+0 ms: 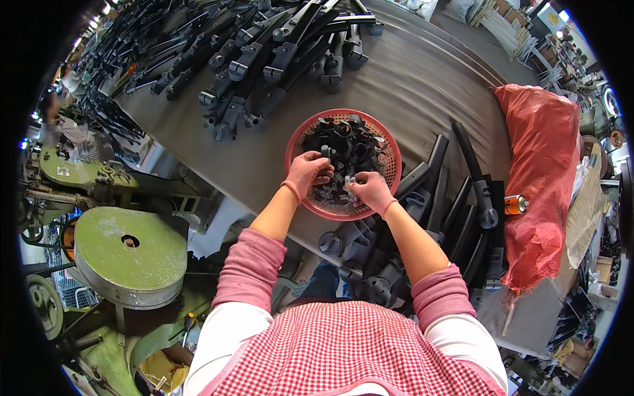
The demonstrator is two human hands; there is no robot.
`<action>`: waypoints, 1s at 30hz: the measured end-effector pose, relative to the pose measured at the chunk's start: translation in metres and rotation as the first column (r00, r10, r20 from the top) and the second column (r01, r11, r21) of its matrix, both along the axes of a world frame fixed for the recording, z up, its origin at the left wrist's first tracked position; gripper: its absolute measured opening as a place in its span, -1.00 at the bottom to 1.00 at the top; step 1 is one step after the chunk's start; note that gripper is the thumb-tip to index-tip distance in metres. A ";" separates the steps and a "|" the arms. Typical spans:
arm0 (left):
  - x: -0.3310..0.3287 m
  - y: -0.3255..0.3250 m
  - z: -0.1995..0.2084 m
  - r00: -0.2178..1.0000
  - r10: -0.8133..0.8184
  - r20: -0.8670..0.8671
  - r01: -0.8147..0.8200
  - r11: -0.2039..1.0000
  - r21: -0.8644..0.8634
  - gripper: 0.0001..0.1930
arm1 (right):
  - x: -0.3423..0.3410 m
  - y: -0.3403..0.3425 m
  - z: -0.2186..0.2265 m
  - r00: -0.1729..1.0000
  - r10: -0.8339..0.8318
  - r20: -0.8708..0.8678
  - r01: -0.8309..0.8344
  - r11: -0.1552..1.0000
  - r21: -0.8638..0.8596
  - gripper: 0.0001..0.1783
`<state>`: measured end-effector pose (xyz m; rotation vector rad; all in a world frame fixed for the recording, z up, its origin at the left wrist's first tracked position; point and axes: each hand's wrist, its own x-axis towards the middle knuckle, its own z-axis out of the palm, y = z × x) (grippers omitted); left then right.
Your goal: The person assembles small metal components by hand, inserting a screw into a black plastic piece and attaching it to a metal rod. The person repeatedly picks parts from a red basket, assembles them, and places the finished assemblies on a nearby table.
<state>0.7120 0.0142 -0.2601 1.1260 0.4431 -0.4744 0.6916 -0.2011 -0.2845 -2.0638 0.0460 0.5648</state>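
A round red plastic basket [393, 142] stands on the table before me, holding black curved plastic parts [353, 140] and small shiny metal springs [326, 192]. Over its left side, my left hand [306, 174] is closed, pinching a small dark grey plastic part [325, 152] between thumb and fingers. My right hand [372, 192] is over the basket's lower right side, its fingertips pinched around a small pale, shiny piece [350, 180] too small to make out. The two hands are a short way apart.
Black tubes with grey joints [281, 59] are heaped at the far left, and more black tubes [456, 204] lie by my right arm. A red sack [538, 171] and an orange can [516, 204] are at the right. A green machine [132, 251] stands left of the table [409, 79].
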 end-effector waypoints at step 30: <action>-0.075 -0.048 0.085 0.847 -0.162 0.506 0.289 0.940 -0.182 -0.60 | -0.065 -0.019 0.126 0.980 -0.072 -0.185 0.188 0.639 0.746 -0.69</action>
